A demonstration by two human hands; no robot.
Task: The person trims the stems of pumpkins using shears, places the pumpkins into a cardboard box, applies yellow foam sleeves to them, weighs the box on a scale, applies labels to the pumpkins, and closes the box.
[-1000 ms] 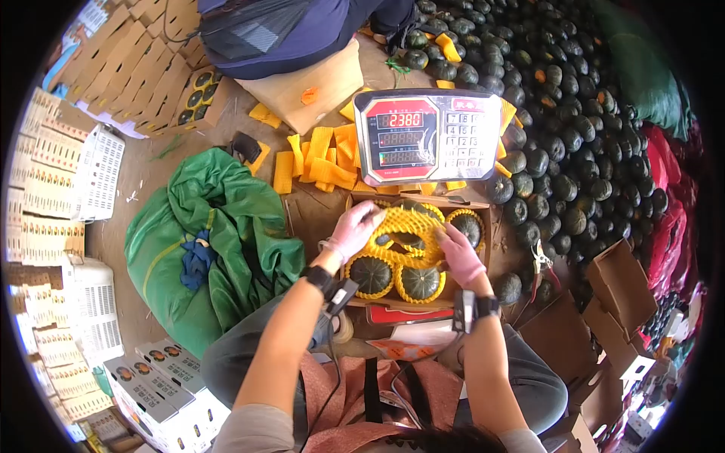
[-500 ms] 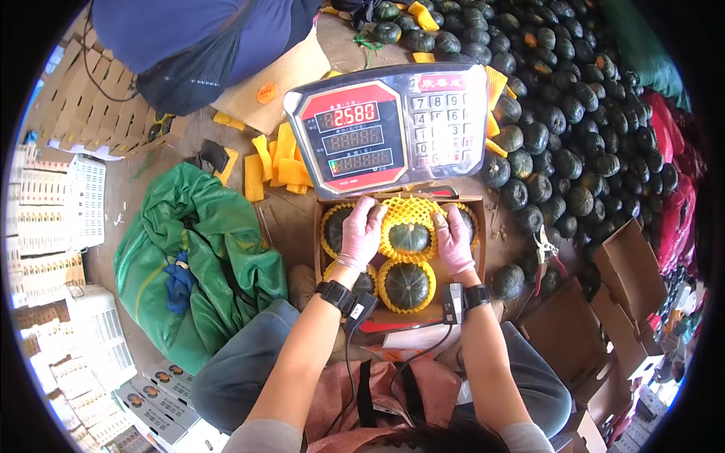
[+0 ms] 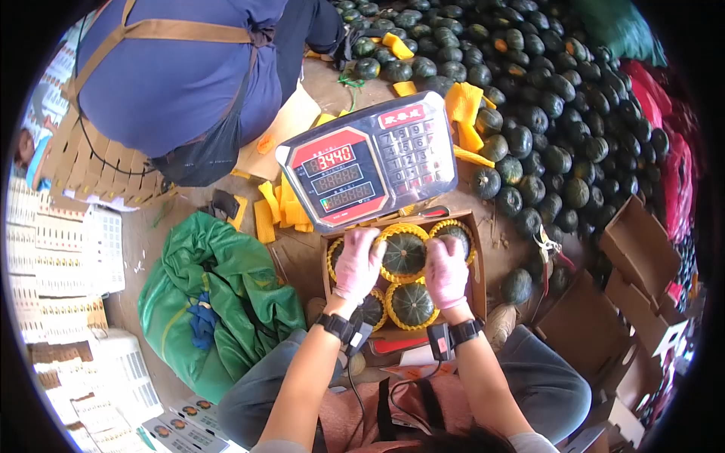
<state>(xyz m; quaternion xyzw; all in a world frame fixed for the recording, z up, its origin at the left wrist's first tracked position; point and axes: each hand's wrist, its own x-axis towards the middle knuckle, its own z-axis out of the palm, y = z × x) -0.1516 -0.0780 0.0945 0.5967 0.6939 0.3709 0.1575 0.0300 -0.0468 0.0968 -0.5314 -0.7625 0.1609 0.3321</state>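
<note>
Both my hands wear pale pink gloves and work over an open cardboard box (image 3: 477,283). Between them sits a dark green pumpkin (image 3: 403,255) in a yellow foam net (image 3: 385,273). My left hand (image 3: 358,264) is closed at its left side, fingertips on the net's rim. On the other side my right hand (image 3: 447,270) is curled against the net; its fingertips are partly hidden. More netted pumpkins surround it in the box, including one nearer me (image 3: 411,303) and one at upper right (image 3: 453,238); my left hand partly covers the upper-left one.
A digital scale display (image 3: 366,162) reading 3.440 stands behind the box. A large pumpkin heap (image 3: 559,136) lies right, with red-handled pruning shears (image 3: 545,253). Green sacking (image 3: 219,294) lies left. Another person in blue (image 3: 181,83) is at upper left.
The foam net, which covered part of the middle pumpkin's top, now sits lower around it, showing more green. The display went from 2.580 to 3.440. The view shifted, showing more of the other person.
</note>
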